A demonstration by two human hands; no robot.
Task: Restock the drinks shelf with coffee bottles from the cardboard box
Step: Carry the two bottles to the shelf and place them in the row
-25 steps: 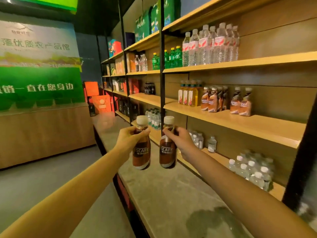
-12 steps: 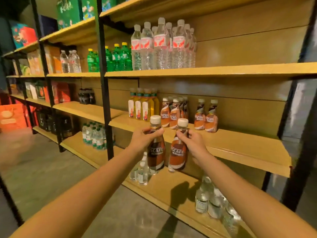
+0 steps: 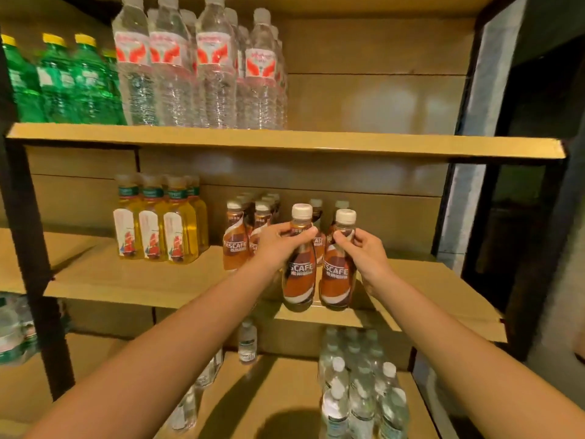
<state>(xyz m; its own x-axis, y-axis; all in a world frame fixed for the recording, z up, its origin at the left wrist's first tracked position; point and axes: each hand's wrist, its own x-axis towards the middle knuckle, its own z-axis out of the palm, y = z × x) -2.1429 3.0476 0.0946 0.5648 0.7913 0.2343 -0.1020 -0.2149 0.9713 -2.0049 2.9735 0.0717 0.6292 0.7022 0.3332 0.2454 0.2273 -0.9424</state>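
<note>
A white-capped brown plastic coffee bottle (image 3: 299, 267) and its twin bottle (image 3: 337, 274) just to the right are upright and side by side, each held by the neck at the near edge of the tan wooden drinks shelf (image 3: 126, 282). Matching stocked bottles (image 3: 235, 245) stand farther back, to the left.

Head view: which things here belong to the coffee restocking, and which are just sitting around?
Job: left hand holding left coffee bottle; right hand holding right coffee bottle; shelved coffee bottles; middle shelf.
Just there: yellow drink bottles; green bottles; large water bottles; small water bottles.
</note>
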